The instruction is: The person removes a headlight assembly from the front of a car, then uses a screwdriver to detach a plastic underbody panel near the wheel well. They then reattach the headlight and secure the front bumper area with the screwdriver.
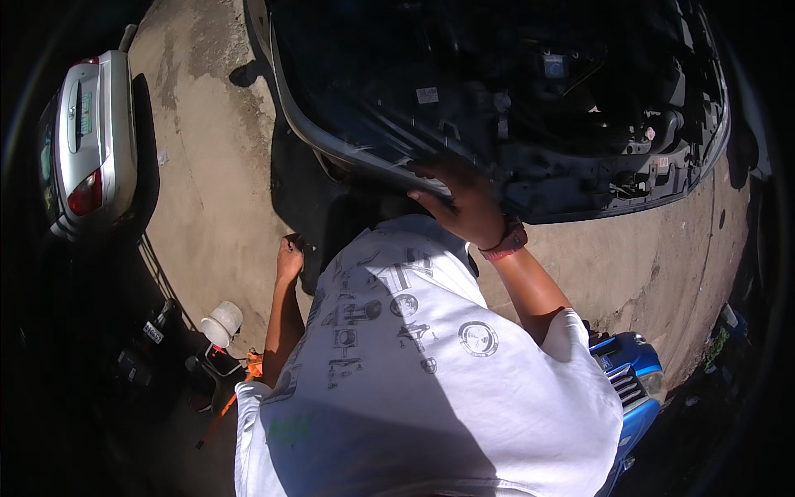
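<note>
My right hand (470,205), with a red watch (507,240) at its wrist, is over the edge of a dark car (331,141). Its thumb and fingers are apart and nothing shows in it; the fingertips fade into deep shade, so I cannot tell if they touch the car. The engine bay (629,141) lies uncovered beyond it, with hoses and a pale label (426,95) showing. Low at my left side, my left hand (290,260) is closed. A small dark patch shows at its fingers, and what it holds, if anything, cannot be made out.
A silver car (108,132) is parked at the far left on the concrete ground (207,166). Behind my left arm are a white bucket (222,323) and an orange strap-like thing (217,421). A blue vehicle (633,373) stands close at my right side.
</note>
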Tool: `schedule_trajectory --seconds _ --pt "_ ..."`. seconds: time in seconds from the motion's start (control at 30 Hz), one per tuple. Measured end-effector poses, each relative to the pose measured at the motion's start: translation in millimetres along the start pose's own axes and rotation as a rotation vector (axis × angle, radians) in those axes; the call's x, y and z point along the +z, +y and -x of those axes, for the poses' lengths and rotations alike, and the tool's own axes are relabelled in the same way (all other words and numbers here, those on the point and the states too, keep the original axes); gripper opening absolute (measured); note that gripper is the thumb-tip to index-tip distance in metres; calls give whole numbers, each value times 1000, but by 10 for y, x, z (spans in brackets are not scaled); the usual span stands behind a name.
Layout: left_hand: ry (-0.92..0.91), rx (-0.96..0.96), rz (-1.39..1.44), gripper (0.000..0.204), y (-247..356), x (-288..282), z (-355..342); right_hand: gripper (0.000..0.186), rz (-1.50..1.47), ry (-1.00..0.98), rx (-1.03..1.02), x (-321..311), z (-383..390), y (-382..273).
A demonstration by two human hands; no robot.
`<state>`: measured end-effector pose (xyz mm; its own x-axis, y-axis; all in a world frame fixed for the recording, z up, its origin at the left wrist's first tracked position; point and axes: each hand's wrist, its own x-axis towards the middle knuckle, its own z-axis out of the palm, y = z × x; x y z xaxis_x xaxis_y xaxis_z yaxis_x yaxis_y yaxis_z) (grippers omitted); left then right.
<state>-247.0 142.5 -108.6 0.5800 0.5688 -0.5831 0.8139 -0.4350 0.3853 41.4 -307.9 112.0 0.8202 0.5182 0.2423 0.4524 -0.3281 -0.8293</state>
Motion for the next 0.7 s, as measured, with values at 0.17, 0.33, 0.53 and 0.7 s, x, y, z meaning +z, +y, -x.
schedule_trajectory --seconds 0.17,0.33,0.53,0.7 --pt "-7 31 53 47 488 -132 205 33 -94 0 6 72 -139 -45" --pt "-86 -138 167 52 115 70 399 32 -171 -19 35 294 -169 -90" --pt "-184 177 -242 42 -1032 389 401 33 -133 -125 34 491 -371 -218" --pt "-287 -159 276 44 -1516 243 26 32 -31 -311 67 852 -435 -352"
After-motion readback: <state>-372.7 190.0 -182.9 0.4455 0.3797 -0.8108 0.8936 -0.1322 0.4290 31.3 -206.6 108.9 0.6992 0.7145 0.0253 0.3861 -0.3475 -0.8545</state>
